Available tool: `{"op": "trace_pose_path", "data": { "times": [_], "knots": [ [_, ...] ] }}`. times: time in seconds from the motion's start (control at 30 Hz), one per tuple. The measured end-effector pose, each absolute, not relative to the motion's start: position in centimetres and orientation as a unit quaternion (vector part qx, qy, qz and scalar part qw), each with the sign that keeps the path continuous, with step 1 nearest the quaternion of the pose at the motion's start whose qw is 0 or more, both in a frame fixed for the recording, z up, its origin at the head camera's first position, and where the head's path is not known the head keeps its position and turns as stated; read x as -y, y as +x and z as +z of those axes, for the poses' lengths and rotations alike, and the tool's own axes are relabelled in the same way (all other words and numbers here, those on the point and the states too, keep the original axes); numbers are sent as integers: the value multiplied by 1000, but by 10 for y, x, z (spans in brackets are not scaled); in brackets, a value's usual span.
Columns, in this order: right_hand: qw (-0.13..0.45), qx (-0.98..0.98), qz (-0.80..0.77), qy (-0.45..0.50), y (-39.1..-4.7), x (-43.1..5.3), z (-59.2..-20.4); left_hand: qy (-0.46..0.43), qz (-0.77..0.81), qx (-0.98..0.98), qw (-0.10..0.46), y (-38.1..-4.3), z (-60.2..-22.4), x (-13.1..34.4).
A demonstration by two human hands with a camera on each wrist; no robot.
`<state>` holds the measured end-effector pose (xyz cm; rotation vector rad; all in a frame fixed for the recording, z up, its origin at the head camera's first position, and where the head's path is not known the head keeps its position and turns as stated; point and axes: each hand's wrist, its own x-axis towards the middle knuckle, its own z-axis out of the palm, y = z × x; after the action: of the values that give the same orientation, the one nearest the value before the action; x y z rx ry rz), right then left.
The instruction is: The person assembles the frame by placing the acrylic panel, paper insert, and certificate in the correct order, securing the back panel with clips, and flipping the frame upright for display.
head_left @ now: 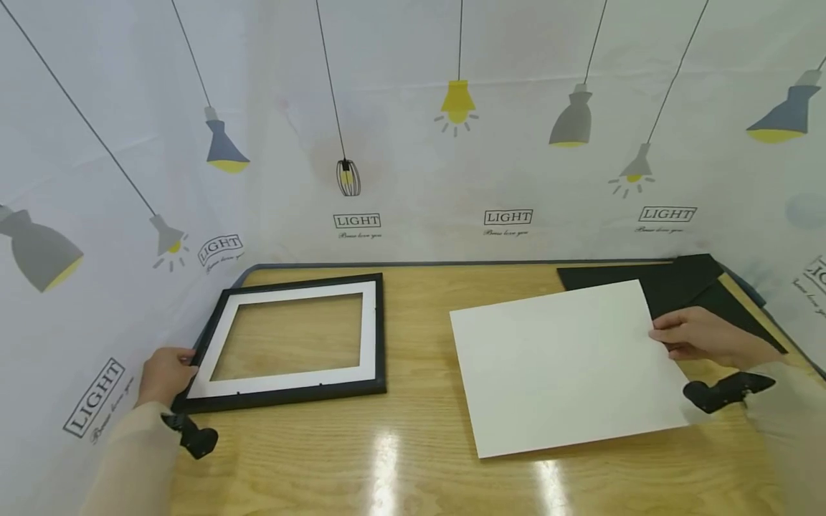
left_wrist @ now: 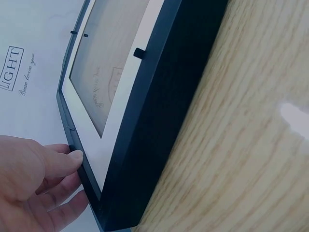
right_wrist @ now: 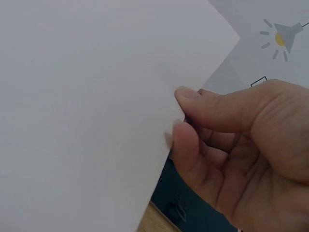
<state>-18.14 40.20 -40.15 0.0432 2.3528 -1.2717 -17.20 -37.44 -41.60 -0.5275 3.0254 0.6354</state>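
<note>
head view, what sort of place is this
Perhaps a makeshift tabletop workspace: a wood-grain table walled in by a pale lamp-print backdrop, with a black frame and a white sheet at hand.

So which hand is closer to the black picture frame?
Left. The left hand grips the black picture frame at its left edge; the right hand is off to its right, pinching a white sheet.
</note>
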Motion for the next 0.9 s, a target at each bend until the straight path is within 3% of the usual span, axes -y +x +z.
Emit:
{"op": "trace_pose_path", "data": {
  "times": [0.9],
  "knots": [
    [230, -808, -542, -15, -214, -316, -418, -188, 200, -961, -7, -186, -443, 392]
  ]
}}
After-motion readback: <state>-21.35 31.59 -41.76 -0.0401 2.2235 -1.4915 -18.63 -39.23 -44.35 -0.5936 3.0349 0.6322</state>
